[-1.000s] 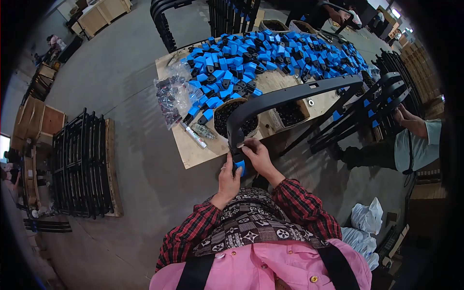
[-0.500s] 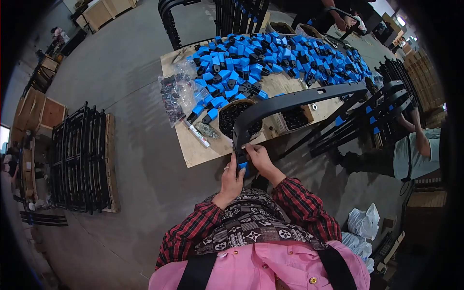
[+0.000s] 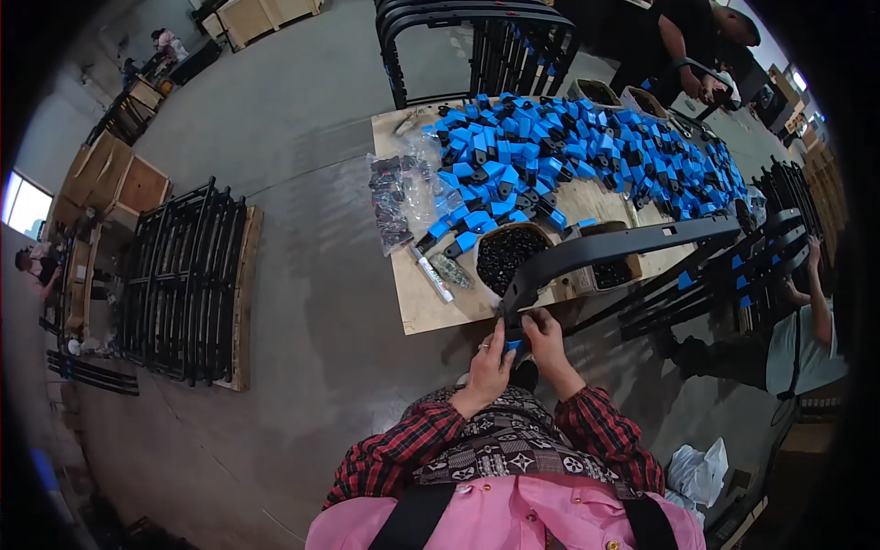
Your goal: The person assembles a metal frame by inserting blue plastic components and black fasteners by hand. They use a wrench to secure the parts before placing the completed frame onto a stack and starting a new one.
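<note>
A black curved metal frame (image 3: 605, 247) reaches from the tabletop side down to my lap, its near end pointing at me. Closed around that near end is my left hand (image 3: 489, 374), a ring on one finger. My right hand (image 3: 552, 350) grips the same end from the other side, thumb and fingers bent against it. Between the hands shows a bit of a blue piece (image 3: 514, 346) at the frame's tip; my fingers cover the rest. Just beyond lies a container of small black parts (image 3: 510, 257), with a second container (image 3: 612, 273) partly behind the frame.
A large heap of blue-and-black pieces (image 3: 587, 147) covers much of the wooden table (image 3: 417, 307). A marker (image 3: 434, 278) and plastic bags (image 3: 403, 197) lie at its left. More black frames stand behind (image 3: 477, 18) and on a pallet (image 3: 243, 312). Co-workers (image 3: 797, 339) handle frames at right.
My view has swung, so the table and hands appear farther right and lower. Both hands stay on the frame's near end; the right fingers look more bent over it.
</note>
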Demonstrator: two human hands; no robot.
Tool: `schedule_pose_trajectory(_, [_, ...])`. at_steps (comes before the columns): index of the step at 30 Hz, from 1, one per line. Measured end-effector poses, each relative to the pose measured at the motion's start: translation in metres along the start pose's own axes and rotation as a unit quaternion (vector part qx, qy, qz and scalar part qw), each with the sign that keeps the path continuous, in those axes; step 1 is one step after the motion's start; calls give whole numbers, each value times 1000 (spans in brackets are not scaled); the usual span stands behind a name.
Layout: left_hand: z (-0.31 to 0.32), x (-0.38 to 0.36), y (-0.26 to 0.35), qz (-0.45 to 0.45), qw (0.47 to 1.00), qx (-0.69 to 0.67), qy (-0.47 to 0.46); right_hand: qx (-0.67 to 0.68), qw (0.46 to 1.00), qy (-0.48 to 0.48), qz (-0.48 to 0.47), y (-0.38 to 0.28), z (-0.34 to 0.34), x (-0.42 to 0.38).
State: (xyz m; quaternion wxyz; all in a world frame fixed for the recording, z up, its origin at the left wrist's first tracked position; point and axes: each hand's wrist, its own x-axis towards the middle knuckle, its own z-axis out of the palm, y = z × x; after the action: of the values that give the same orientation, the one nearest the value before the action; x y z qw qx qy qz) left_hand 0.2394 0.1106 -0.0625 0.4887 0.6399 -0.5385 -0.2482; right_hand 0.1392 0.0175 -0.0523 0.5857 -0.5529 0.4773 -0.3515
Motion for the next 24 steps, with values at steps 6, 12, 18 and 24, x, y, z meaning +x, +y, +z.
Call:
schedule_pose_trajectory(6, [-1, 2, -3, 25, 999, 21, -6, 35, 987, -15, 158, -7, 2, 3])
schedule_pose_trajectory(12, [-124, 116, -17, -204, 977, 58, 1, 103, 979, 63, 165, -10, -28, -22])
schedule_pose_trajectory(18, [-127, 307, -177, -38, 921, 388, 27, 10, 974, 45, 220, 50, -56, -70])
schedule_pose_trajectory(24, [-88, 357, -214, -83, 850, 519, -33, -125, 974, 9, 189, 34, -61, -86])
